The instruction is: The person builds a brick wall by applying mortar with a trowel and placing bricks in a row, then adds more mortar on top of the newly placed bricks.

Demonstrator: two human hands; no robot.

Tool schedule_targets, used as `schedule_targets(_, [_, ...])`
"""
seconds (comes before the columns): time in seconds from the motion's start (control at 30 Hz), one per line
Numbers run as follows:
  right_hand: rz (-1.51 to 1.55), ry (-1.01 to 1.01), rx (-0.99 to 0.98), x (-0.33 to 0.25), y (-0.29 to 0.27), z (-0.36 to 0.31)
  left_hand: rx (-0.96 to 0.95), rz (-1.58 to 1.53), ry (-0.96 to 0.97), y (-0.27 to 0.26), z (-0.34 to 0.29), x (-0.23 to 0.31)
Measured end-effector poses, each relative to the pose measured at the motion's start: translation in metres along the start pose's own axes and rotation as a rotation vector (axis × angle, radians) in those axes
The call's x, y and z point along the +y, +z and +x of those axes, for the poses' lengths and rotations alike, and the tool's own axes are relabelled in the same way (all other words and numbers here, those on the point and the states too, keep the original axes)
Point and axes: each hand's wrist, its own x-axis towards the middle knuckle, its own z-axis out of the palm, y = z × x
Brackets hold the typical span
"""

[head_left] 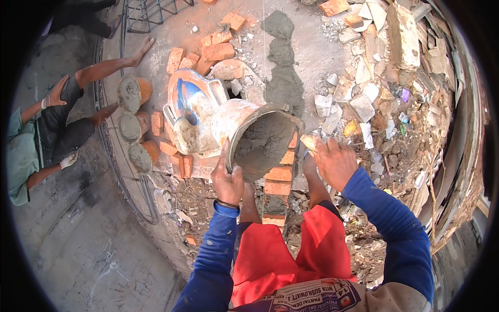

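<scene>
My left hand (228,179) grips the near left rim of a mortar-smeared bucket (238,120), thumb and forefinger on its edge. The bucket is tilted with its mouth toward me, and grey wet mortar (262,143) lies inside. My right hand (335,162), right of the bucket, is closed around a short tan handle (309,141); whatever blade or head it has cannot be made out. Below the bucket a row of orange bricks (277,188) runs toward me between my legs. Beyond it, a strip of wet mortar (280,57) stretches away along a thin string.
Left of the bucket lie a white-and-blue smeared vessel (195,99) and loose bricks (217,51). Three orange pails of mortar (133,126) stand farther left, near a seated person (31,151). Broken rubble (361,106) covers the right; a steel rebar cage (150,14) lies far left.
</scene>
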Motion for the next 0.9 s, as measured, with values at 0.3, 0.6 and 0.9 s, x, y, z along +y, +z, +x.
schedule_targets(0.3, [0.557, -0.064, -0.196, 0.047, 0.016, 0.039, -0.035, 0.021, 0.406, -0.023, 0.007, 0.069])
schedule_targets(0.6, [0.687, -0.166, -0.167, 0.056, 0.073, 0.026, -0.054, -0.108, 0.134, -0.006, 0.006, 0.052])
schedule_targets(0.9, [0.747, -0.177, -0.367, 0.062, 0.112, -0.002, -0.094, -0.34, -0.133, 0.036, -0.018, -0.021])
